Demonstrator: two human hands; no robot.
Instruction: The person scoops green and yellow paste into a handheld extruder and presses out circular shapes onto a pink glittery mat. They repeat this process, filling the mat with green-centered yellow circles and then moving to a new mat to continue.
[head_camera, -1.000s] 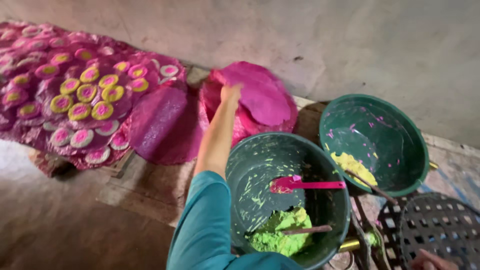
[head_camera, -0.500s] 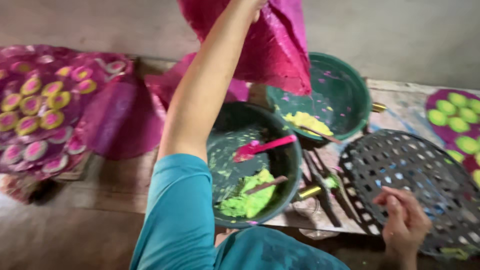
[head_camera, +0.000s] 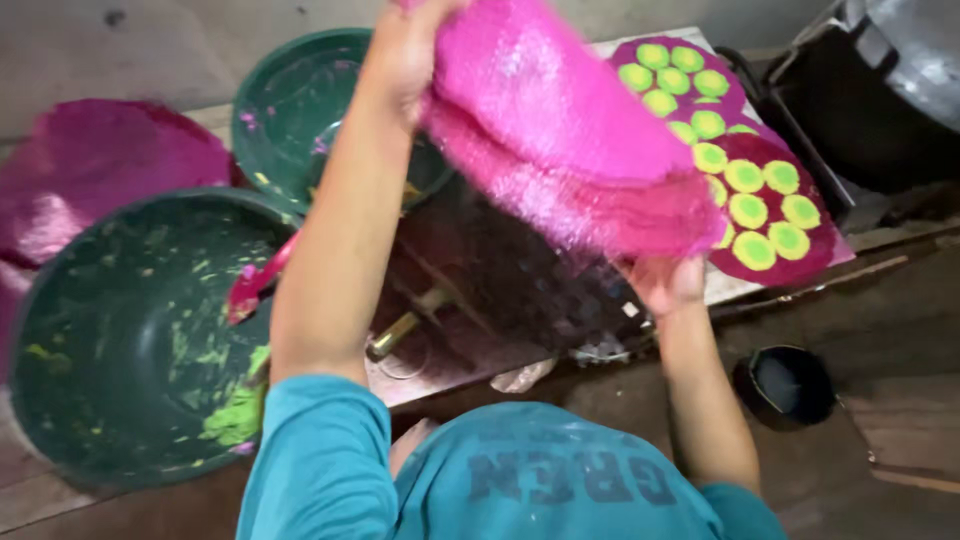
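Note:
My left hand (head_camera: 405, 55) is raised and grips the top of a bright pink cloth sheet (head_camera: 560, 130). My right hand (head_camera: 665, 285) holds the same sheet at its lower edge, so it hangs spread between both hands. Under it lies a dark perforated round tray (head_camera: 500, 290), partly hidden by the sheet. Just left of my left arm stands a large green basin (head_camera: 110, 330) with a lump of green dough (head_camera: 235, 415) and a pink spatula (head_camera: 255, 285) in it.
A second green basin (head_camera: 290, 100) stands behind. To the right, a pink sheet (head_camera: 775, 270) carries several round yellow-green cakes. More pink cloth (head_camera: 90, 170) lies far left. A small black bowl (head_camera: 790, 385) sits on the floor; a big dark pot (head_camera: 880, 90) stands top right.
My left hand has carried the pink sheet from the pile at the left over to the perforated tray. My right hand has come up and taken its lower edge. The view swung right.

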